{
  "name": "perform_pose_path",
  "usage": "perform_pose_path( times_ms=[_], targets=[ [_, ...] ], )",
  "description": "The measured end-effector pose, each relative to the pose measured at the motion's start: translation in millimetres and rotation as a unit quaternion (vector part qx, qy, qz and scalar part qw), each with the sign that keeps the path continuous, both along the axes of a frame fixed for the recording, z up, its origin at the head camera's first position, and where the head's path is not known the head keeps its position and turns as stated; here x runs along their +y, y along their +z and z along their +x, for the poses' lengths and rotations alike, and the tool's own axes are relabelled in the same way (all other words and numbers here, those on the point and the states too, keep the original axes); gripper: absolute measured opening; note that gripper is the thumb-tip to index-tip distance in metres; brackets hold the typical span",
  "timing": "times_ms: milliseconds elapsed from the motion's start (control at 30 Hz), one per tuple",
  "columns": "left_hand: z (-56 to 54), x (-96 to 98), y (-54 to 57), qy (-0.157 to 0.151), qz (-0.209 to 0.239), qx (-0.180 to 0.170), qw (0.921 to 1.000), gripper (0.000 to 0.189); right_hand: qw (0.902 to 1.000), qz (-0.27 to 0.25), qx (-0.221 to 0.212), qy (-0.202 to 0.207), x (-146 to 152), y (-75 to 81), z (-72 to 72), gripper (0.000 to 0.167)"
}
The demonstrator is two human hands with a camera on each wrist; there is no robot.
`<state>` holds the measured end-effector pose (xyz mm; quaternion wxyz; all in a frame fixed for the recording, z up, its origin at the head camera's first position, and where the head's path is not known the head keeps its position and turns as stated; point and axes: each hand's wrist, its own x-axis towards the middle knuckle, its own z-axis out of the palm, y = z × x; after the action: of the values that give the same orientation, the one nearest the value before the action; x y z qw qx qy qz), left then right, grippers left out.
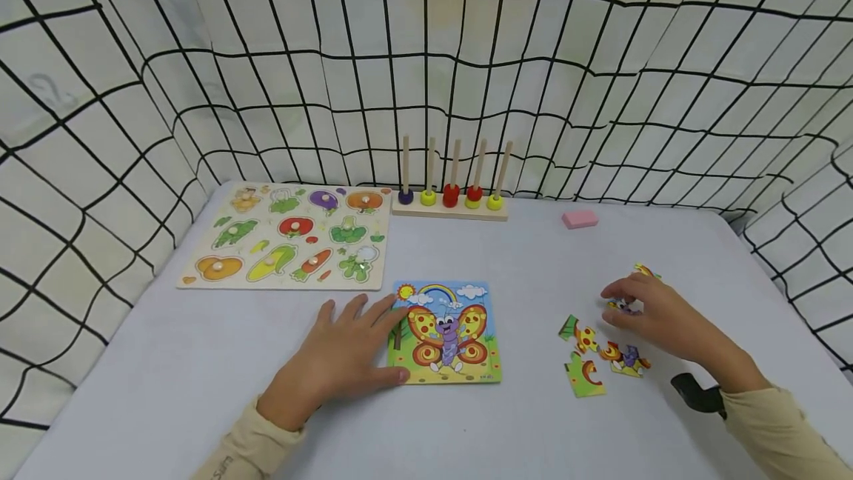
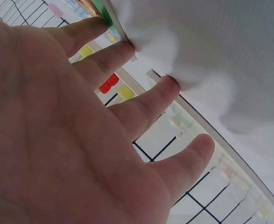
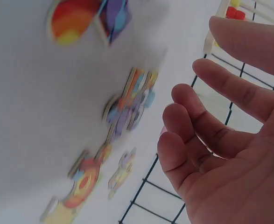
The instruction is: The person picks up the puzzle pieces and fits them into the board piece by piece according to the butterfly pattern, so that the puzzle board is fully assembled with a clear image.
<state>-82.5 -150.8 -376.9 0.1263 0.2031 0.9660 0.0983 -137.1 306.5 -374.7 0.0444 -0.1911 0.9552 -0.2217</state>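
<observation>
A square butterfly jigsaw puzzle [image 1: 474,295] lies flat in the middle of the table, its picture looking whole. My left hand [image 1: 343,360] is spread beside it, thumb and index finger at its left edge. Over on the right, my right hand [image 1: 666,321] hovers above loose puzzle pieces. In the right wrist view, its thumb and index finger [image 3: 230,81] stand apart with nothing between them. A piece with a purple face [image 3: 127,109] lies near the fingertips. Closer to me are a green-and-red corner piece [image 1: 585,380] and a piece with a purple body [image 1: 629,358]. The right hand partly hides some pieces.
A wooden vegetable peg puzzle [image 1: 303,243] lies at the back left. Next to it stands a wooden bead stacker [image 1: 453,211] with upright pegs. A pink block [image 1: 580,219] sits at the back right. Black wire netting [image 1: 426,58] rises around the table's far sides.
</observation>
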Motion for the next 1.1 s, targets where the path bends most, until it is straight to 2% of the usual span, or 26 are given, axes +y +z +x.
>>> perform_pose_path(
  times_ms=[433,733,1100],
  targets=[
    [1.5,-1.4,0.0,0.007,0.015,-0.013,0.9998,0.090,0.9980,-0.028,-0.043,0.038,-31.6,-11.4,8.2,0.025],
    [2.7,0.1,-2.4,0.014,0.005,-0.018,0.9997,0.094,0.9982,-0.004,-0.055,0.021,-39.3,-17.9,7.9,0.034],
    [3.0,1.7,1.5,0.019,0.003,-0.018,0.9997,0.095,0.9947,-0.063,-0.068,0.044,-49.3,-12.8,3.3,0.026]
  ],
)
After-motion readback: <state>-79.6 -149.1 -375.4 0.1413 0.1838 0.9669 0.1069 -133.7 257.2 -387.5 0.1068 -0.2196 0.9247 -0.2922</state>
